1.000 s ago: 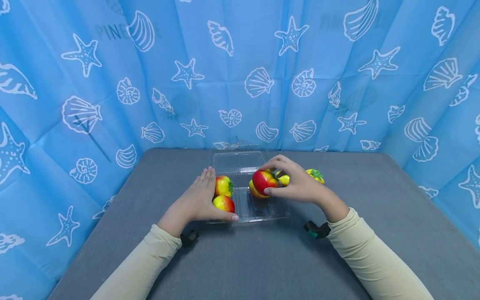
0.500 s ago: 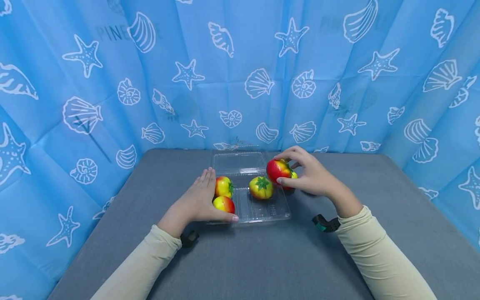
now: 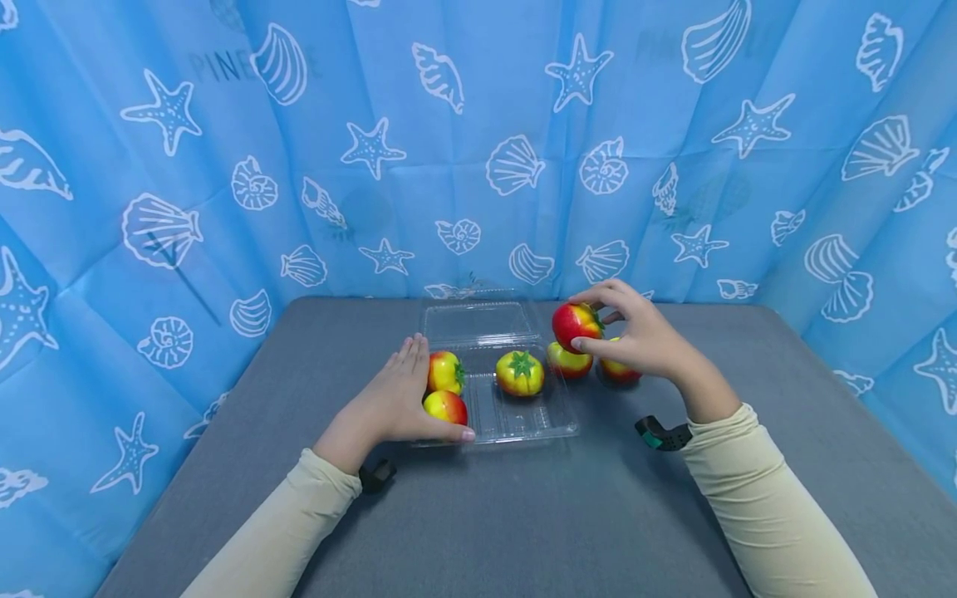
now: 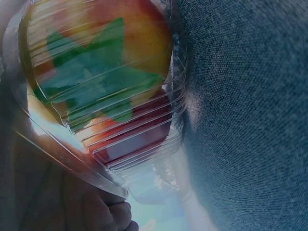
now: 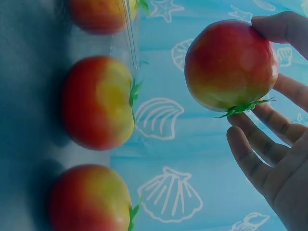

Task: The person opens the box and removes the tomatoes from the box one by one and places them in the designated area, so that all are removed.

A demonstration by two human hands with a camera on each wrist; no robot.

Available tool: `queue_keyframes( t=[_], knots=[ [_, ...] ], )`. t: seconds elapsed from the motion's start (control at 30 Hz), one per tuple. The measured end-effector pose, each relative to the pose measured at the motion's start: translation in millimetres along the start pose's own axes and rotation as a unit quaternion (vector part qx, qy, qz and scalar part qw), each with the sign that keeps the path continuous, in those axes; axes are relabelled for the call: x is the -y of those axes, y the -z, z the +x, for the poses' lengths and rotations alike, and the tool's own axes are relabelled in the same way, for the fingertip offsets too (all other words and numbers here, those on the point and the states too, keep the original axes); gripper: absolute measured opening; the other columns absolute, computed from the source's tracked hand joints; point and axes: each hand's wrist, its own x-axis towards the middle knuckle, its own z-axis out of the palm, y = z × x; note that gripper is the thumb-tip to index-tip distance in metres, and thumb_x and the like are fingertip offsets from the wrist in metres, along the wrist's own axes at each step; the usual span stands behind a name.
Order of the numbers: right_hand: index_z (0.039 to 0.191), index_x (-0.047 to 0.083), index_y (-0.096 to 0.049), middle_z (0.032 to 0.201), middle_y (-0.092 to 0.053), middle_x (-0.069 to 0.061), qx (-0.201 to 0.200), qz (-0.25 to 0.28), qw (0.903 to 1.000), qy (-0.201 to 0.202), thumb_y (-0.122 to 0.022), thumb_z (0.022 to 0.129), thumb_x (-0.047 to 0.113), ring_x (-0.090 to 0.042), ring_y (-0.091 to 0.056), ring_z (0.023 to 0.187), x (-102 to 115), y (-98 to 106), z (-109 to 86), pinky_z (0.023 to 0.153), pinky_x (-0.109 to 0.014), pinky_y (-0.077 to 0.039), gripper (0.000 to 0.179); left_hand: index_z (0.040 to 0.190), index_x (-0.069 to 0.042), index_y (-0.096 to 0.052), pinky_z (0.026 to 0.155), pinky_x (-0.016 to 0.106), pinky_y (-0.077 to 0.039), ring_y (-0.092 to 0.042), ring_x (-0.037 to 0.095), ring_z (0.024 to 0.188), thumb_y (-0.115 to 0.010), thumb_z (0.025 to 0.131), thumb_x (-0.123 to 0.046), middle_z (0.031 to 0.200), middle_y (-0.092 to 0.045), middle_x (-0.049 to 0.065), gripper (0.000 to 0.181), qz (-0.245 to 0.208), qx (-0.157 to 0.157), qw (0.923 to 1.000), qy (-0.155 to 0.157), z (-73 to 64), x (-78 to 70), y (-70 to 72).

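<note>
My right hand (image 3: 649, 340) holds a red-and-yellow toy tomato (image 3: 572, 324) with a green leafy top, raised above the table. In the right wrist view, thumb and fingers grip that tomato (image 5: 228, 62) from one side. Below it, two more tomatoes, a nearer one (image 3: 570, 363) and one partly behind the hand (image 3: 620, 372), sit right of a clear plastic clamshell box (image 3: 516, 430). Straight fingers of my left hand (image 3: 385, 403) rest along the box's left side, its thumb at the front edge. Inside are an upper-left tomato (image 3: 445, 371), a lower-left tomato (image 3: 446, 407) and a right-hand tomato (image 3: 519, 374).
The box's clear lid (image 3: 478, 322) lies folded back toward the table's far edge. A blue curtain (image 3: 478, 199) with white shell and starfish prints hangs behind the grey table (image 3: 478, 523). A dark strap (image 3: 664, 433) is on the right wrist.
My right hand has lifted the tomato from over the box and carried it to the right, beyond the box's edge. The left hand stays in place.
</note>
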Motion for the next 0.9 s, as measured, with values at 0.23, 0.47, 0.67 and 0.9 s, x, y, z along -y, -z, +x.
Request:
queue_keyframes(
  t=[0.23,0.47,0.67,0.9],
  knots=[
    [0.136,0.01,-0.068,0.129,-0.061,-0.009,-0.006,-0.007,0.9999,-0.009,-0.085,0.091,0.021,-0.026,-0.058,0.119,-6.5,4.3,-0.2,0.095,-0.056,-0.058,0.049,0.171,-0.006,0.0,0.135,0.052,-0.012,0.001,0.034,0.168,-0.065,0.064,-0.099,0.18,0.003,0.015,0.156,0.002,-0.002,1.0,-0.001,0.2,0.4,-0.6],
    [0.136,0.008,-0.067,0.129,-0.06,-0.012,-0.01,-0.009,0.9994,-0.031,-0.083,0.093,0.02,-0.029,-0.058,0.118,-10.7,9.9,-2.5,0.097,-0.058,-0.058,0.048,0.171,-0.006,0.0,0.135,0.052,-0.012,0.001,0.034,0.168,-0.066,0.064,-0.099,0.18,0.003,0.014,0.156,0.0,0.0,1.0,0.001,-0.2,-0.3,-0.5],
    [0.137,0.008,-0.066,0.132,-0.06,-0.013,-0.007,-0.016,0.9987,-0.048,-0.081,0.094,0.021,-0.031,-0.058,0.119,-16.3,15.6,-4.4,0.098,-0.059,-0.057,0.047,0.17,-0.005,0.001,0.136,0.053,-0.011,0.002,0.034,0.168,-0.066,0.063,-0.1,0.18,0.005,0.015,0.158,-0.002,-0.001,1.0,0.006,-0.9,-1.2,0.6],
    [0.137,0.007,-0.067,0.131,-0.059,-0.015,-0.015,-0.022,0.9971,-0.071,-0.082,0.094,0.024,-0.032,-0.056,0.12,-19.0,21.6,-6.9,0.099,-0.059,-0.056,0.049,0.171,-0.006,0.001,0.135,0.053,-0.011,0.002,0.033,0.168,-0.066,0.064,-0.099,0.18,0.005,0.014,0.157,-0.005,-0.001,1.0,0.006,-1.0,-1.5,0.6]
  ],
)
